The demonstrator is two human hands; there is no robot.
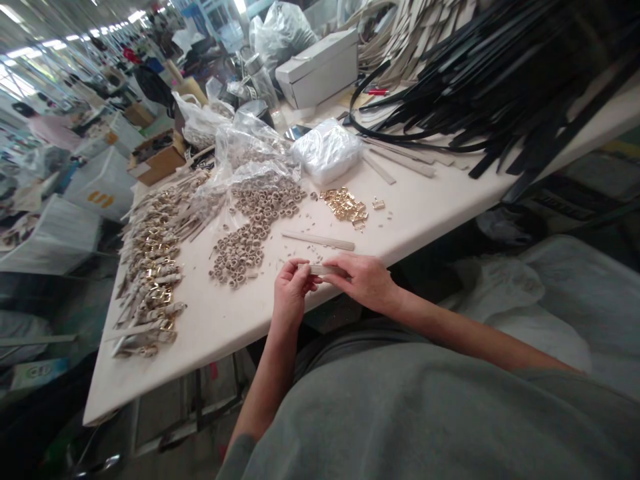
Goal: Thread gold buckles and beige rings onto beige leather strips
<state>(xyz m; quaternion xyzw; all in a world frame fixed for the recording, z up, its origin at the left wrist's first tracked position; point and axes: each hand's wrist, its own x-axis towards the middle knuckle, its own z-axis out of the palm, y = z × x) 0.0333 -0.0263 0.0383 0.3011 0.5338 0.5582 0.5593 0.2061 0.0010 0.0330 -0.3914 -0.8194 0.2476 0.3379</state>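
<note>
Between my two hands, at the table's near edge, is a short beige strap (323, 270). My left hand (293, 283) pinches its left end with thumb and fingers. The right end is in my right hand (367, 281), whose fingers close over it. Just beyond my hands another beige strap (320, 241) lies flat on the table. A heap of small beige loops (240, 253) spreads to the left, and a small pile of gold buckles (346, 205) lies farther off. Tiny beige bits are scattered around the flat strap.
Finished-looking straps with gold buckles (155, 260) are stacked along the left of the white table (210, 333). Behind are plastic bags (327, 150) and a white box (320, 70). Black straps (475, 87) cover the right back. Other people work at the far left.
</note>
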